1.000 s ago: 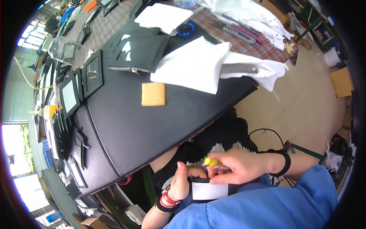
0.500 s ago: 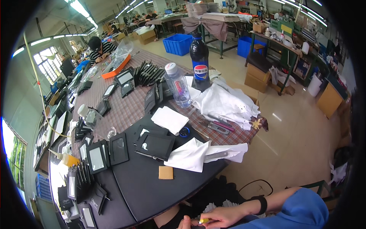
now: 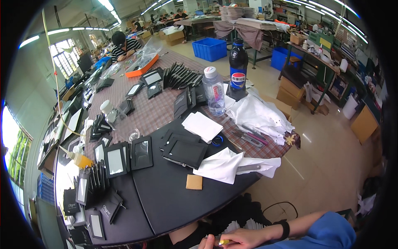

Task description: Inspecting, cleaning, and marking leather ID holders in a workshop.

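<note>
At the lower edge, my right hand point(image 3: 248, 238) is closed round a small yellow tool point(image 3: 224, 241) with a pale tip. The kind of tool cannot be made out. My left hand point(image 3: 207, 241) is just beside that tip, its thumb bent and its fingers closed. What it grips is hidden, as the frame's edge cuts the hand off. Behind the hands, a stack of whitish sheets point(image 3: 233, 226) shows its edges above my lap. On the black tabletop beyond lie a black wallet point(image 3: 184, 152), a small tan square point(image 3: 194, 181) and a white cloth point(image 3: 217, 165).
Black card holders point(image 3: 142, 152) and wallets fill the table's left side, near a yellow-filled squeeze bottle point(image 3: 81, 159). Farther back stand a clear bottle point(image 3: 214, 95) and a dark soda bottle point(image 3: 238, 64). Snips point(image 3: 251, 139) lie at the right. A person point(image 3: 124, 47) sits at the far end.
The view has turned a little to the left, so the table and its things appear farther right. My hands stay close together around the yellow tool, slightly lower in the picture.
</note>
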Available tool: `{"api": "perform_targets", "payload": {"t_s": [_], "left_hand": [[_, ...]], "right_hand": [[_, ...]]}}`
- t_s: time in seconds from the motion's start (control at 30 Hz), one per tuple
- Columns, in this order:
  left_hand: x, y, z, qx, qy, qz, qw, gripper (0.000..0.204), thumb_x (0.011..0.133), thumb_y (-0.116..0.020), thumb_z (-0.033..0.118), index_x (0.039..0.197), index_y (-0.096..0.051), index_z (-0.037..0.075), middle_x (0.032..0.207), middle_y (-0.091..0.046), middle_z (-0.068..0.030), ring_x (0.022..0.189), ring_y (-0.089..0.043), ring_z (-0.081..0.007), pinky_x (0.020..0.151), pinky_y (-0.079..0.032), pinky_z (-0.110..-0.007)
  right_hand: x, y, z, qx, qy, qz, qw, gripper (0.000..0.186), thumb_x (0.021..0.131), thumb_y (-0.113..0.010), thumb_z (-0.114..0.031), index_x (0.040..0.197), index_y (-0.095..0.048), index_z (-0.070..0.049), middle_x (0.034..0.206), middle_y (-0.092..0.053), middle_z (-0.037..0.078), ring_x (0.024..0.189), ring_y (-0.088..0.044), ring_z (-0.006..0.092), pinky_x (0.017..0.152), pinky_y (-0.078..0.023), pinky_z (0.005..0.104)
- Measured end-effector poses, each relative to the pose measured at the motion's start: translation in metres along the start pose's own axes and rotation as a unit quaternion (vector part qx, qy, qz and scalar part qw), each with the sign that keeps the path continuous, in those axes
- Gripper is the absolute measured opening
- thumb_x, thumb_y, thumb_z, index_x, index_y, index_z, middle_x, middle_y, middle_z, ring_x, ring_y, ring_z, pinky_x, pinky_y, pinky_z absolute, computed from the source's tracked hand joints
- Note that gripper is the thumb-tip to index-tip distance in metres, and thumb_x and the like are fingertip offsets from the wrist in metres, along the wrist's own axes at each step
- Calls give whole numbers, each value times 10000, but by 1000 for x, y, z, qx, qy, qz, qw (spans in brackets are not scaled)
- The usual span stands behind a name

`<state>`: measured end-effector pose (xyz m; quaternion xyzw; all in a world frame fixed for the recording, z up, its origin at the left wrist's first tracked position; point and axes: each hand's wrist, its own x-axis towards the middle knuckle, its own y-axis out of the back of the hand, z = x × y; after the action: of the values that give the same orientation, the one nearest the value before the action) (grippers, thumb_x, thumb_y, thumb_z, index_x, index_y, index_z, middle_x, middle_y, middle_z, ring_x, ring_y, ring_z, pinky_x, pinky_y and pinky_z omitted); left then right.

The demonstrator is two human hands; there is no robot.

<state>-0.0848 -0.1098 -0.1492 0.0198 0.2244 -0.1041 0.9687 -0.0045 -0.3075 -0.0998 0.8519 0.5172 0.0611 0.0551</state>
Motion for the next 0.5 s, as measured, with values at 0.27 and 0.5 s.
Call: {"api": "perform_targets", "payload": {"t_s": [0.27, 0.5], "left_hand": [[-6, 0, 14, -90, -24, -43, 995, 587, 1036, -256, 363, 775, -652, 19, 680, -631, -30, 636, -567, -135, 641, -451, -255], [-2, -7, 5, -92, 11, -17, 996, 649, 1030, -225, 416, 823, -682, 4, 721, -661, -51, 664, -586, -119, 651, -459, -253]], "right_hand": [[-7, 3, 9, 35, -66, -36, 997, 179, 865, -598, -91, 1015, -528, -24, 807, -627, 130, 734, -620, 250, 650, -470, 352], [-2, -7, 13, 46, -49, -6, 998, 193, 860, -607, -83, 1019, -514, -26, 809, -605, 123, 730, -592, 245, 652, -457, 353]]}}
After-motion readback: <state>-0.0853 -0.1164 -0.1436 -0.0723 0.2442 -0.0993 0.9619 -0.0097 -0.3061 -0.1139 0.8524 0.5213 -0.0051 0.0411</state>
